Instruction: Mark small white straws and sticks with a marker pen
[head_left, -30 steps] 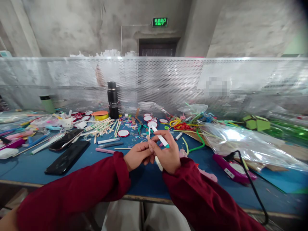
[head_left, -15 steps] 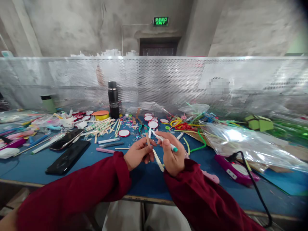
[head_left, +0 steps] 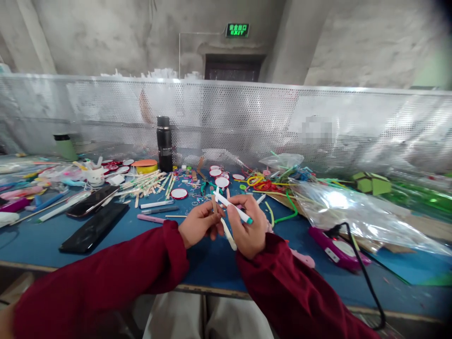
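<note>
Between the fingers of my left hand (head_left: 198, 223) is a flat wooden craft stick (head_left: 213, 203), held upright. My right hand (head_left: 248, 225) grips a white marker (head_left: 233, 207) with a teal end that points down to the right. The marker's upper end is close to the top of the stick; whether they touch I cannot tell. A pale stick (head_left: 229, 234) shows below and between my hands. Both hands are just above the blue table (head_left: 212, 270), near its front edge.
Left of my hands lie markers (head_left: 156, 204), two dark phones (head_left: 94, 228) and a pile of craft sticks (head_left: 148, 184). A black bottle (head_left: 164, 145) stands at the back by the perforated metal screen (head_left: 226, 117). To the right are pipe cleaners (head_left: 287, 214), a plastic bag (head_left: 328, 200) and a purple device (head_left: 335, 247) with a cable.
The marker in my right hand has tilted, its upper end now nearer the top of the craft stick. My left hand keeps its hold. The whole view has shifted slightly.
</note>
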### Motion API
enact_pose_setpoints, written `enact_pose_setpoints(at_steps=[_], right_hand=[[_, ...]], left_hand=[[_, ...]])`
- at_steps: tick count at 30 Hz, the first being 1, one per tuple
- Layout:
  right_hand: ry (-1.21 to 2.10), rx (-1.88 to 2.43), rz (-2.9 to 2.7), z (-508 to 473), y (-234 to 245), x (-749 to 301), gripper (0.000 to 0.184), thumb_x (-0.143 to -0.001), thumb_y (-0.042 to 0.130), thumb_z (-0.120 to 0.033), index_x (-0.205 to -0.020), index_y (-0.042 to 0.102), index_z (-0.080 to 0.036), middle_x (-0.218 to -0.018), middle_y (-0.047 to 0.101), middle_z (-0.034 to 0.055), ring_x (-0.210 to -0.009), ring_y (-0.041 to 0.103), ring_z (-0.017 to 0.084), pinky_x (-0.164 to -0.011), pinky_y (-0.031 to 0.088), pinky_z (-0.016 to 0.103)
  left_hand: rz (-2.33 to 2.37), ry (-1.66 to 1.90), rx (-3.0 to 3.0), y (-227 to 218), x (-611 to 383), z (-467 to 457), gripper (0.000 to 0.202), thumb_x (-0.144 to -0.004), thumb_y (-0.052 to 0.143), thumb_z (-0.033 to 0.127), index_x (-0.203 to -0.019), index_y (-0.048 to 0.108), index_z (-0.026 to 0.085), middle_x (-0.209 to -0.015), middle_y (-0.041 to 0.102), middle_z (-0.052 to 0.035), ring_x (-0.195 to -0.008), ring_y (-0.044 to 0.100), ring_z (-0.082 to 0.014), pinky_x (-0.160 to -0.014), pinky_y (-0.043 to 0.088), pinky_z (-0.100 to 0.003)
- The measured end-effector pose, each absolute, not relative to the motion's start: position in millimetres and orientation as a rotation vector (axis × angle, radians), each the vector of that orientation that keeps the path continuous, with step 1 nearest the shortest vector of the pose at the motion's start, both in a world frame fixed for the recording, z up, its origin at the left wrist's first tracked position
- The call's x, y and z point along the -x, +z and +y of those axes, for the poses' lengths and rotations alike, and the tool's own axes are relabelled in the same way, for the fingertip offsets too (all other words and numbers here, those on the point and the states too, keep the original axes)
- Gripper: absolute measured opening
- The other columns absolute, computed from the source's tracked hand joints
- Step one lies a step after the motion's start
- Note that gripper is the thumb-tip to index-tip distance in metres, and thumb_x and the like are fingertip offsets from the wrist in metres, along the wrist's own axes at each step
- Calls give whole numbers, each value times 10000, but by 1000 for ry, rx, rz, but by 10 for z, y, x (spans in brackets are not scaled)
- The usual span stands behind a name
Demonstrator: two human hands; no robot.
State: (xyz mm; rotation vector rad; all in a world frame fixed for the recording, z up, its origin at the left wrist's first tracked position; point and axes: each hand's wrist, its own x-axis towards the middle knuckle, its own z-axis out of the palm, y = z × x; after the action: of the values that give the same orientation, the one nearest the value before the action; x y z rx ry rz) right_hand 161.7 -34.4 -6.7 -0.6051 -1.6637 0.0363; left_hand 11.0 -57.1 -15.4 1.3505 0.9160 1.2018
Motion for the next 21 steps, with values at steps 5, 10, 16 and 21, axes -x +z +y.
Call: enact_pose_setpoints(at_steps=[5, 10, 16, 21], right_hand=[[26, 580, -1682, -325, -93, -1623, 69, -939, 567, -245, -910, 628, -230, -817, 689, 9, -742, 643, 176, -689, 470, 328], [35, 590, -1659, -308, -103, -1621, 80, -947, 561, -249, -902, 624, -228, -826, 690, 11, -765, 650, 180, -702, 473, 333], [42, 582, -1663, -309, -102, -1625, 81, -948, 562, -254, -907, 628, -231, -842, 700, 10, -769, 656, 182, -709, 473, 335], [42, 600, -1652, -300, -97, -1623, 82, -944, 562, -250, -906, 631, -226, -834, 702, 12, -772, 655, 184, -705, 472, 332]], left_hand=[[914, 1199, -1349, -149, -113, -574, 432, -764, 744, 527, -908, 536, 176, -596, 683, -2, -379, 539, -84, -380, 261, -184], [923, 1202, -1352, -145, -108, -580, 444, -766, 730, 549, -904, 525, 180, -602, 686, -6, -385, 543, -85, -384, 268, -182], [915, 1201, -1353, -148, -105, -582, 464, -758, 737, 567, -895, 519, 181, -604, 681, -6, -385, 539, -85, -386, 259, -184], [924, 1207, -1343, -145, -107, -584, 470, -756, 743, 568, -906, 523, 180, -604, 681, -3, -386, 540, -84, -389, 253, -183]])
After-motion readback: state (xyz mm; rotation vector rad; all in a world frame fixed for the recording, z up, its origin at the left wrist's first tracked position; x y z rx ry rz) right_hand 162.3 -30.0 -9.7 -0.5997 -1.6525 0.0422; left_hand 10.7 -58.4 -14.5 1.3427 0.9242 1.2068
